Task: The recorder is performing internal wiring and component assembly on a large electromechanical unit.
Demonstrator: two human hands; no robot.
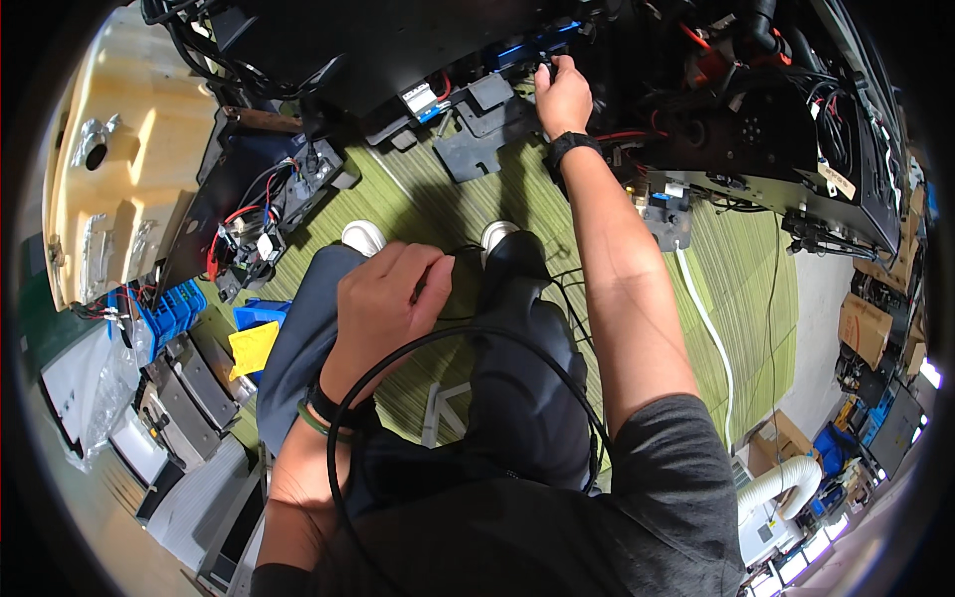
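My right hand [564, 98] reaches forward to the dark machine frame [398, 45]. Its fingers are closed at a small dark part beside a blue bar [537, 42]; what they grip is too small and shaded to make out. Closer to me, my left hand [388, 298] hovers over my legs with its fingers curled into a loose fist, and nothing shows in it. A black cable loop [468, 328] arches across my lap, near the left wrist. Below the blue bar hangs a dark bracket plate [473, 149], next to a small white-labelled box [419, 99] with red wires.
To the right stands a black panel [736, 134] with cables; a white cord [708, 318] runs over the green carpet [746, 269]. At left are a cream-coloured shell [134, 159], a wired assembly [264, 224] and blue bins [174, 313]. Cardboard boxes [863, 328] sit far right.
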